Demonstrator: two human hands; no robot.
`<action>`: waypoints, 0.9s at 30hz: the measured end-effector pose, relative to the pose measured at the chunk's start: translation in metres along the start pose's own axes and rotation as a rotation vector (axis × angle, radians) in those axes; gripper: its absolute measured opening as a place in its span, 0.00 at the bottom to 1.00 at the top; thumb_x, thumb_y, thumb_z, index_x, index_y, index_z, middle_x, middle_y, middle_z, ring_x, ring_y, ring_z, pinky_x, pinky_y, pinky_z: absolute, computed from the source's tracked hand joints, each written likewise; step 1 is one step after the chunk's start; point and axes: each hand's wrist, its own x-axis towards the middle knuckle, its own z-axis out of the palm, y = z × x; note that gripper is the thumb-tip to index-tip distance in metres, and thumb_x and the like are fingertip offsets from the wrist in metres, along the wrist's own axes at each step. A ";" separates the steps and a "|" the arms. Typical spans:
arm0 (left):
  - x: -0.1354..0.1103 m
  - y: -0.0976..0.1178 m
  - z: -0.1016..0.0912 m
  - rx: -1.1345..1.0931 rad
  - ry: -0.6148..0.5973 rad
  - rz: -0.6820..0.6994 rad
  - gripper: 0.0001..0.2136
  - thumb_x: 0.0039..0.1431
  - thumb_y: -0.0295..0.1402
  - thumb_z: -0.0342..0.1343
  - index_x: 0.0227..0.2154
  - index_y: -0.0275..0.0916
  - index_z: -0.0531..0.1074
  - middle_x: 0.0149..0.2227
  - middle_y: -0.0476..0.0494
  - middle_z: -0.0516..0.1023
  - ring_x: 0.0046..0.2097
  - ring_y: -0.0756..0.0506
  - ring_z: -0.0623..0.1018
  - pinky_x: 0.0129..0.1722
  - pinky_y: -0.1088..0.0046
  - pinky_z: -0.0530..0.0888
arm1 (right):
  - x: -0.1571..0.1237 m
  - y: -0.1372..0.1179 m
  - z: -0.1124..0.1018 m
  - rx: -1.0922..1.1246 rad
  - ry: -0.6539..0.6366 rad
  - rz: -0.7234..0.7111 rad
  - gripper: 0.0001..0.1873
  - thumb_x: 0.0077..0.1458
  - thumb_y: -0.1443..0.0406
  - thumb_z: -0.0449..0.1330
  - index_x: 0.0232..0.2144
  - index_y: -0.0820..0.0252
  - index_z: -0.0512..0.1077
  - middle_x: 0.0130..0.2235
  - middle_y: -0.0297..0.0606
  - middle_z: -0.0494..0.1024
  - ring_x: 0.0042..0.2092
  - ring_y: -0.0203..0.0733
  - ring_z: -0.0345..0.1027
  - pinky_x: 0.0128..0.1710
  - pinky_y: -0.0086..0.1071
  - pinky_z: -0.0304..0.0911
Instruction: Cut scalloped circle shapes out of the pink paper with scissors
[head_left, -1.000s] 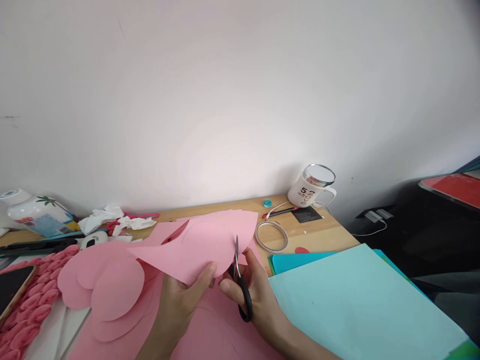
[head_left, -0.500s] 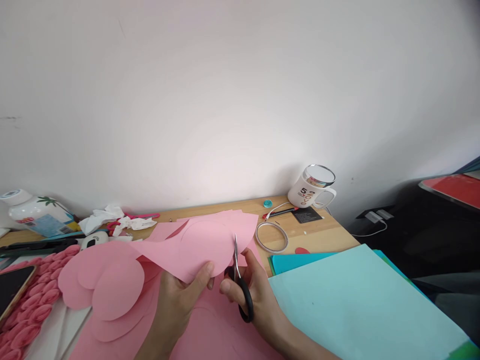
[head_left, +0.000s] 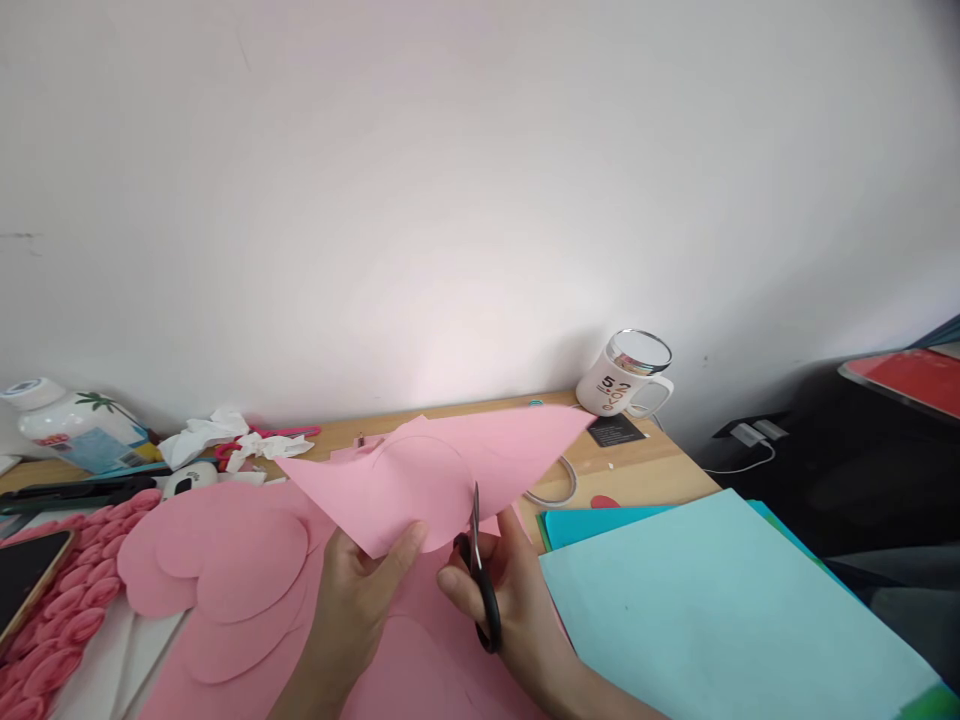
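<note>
Pinching pink paper (head_left: 420,480), left hand (head_left: 364,590) thumb uppermost, right hand (head_left: 517,600) gripping black-handled scissors (head_left: 490,605), both angled inward

Light wooden table (head_left: 660,468); along its back left, a white bottle (head_left: 82,440) and crumpled white tissues (head_left: 199,440); across its middle, overlapping pink paper sheets (head_left: 420,685); toward the right, a white mug (head_left: 609,385), a black card (head_left: 615,431), a small red scrap (head_left: 603,502) and a stack of turquoise sheets (head_left: 712,600).
</note>
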 end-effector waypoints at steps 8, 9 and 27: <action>0.003 0.001 -0.002 0.073 0.056 -0.003 0.16 0.46 0.37 0.60 0.37 0.34 0.74 0.34 0.41 0.79 0.40 0.42 0.75 0.38 0.71 0.73 | 0.005 -0.003 -0.003 -0.027 -0.089 0.078 0.24 0.42 0.50 0.62 0.33 0.58 0.58 0.20 0.26 0.61 0.23 0.33 0.53 0.21 0.26 0.50; 0.003 0.001 -0.002 0.074 0.063 -0.007 0.15 0.45 0.37 0.60 0.37 0.34 0.74 0.33 0.41 0.79 0.40 0.42 0.75 0.38 0.70 0.73 | 0.004 -0.003 -0.003 -0.029 -0.090 0.077 0.24 0.42 0.50 0.62 0.33 0.58 0.58 0.20 0.26 0.61 0.23 0.33 0.53 0.21 0.26 0.50; 0.001 0.004 0.000 -0.016 0.052 -0.031 0.15 0.43 0.34 0.61 0.36 0.34 0.74 0.33 0.41 0.79 0.38 0.41 0.76 0.36 0.69 0.73 | 0.003 0.000 -0.005 -0.005 -0.095 0.051 0.24 0.41 0.48 0.62 0.29 0.59 0.61 0.19 0.28 0.63 0.21 0.32 0.55 0.21 0.26 0.53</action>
